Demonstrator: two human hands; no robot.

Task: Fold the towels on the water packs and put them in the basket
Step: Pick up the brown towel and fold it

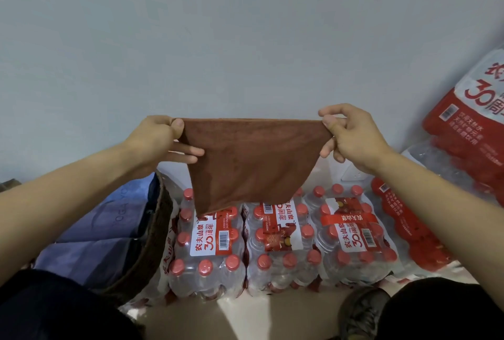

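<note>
A brown towel (251, 159) hangs in the air above the water packs (283, 241), stretched flat along its top edge. My left hand (161, 143) pinches its top left corner and my right hand (351, 135) pinches its top right corner. The towel's lower edge slants, and its left tip hangs just over the bottle caps. A dark woven basket (152, 233) stands to the left of the packs, with folded blue-grey towels (101, 233) inside it.
More red-labelled water packs (463, 132) lean stacked at the right against the pale wall (245, 39). My dark-clothed knees fill both lower corners, with a shoe (362, 312) on the beige floor at the bottom right.
</note>
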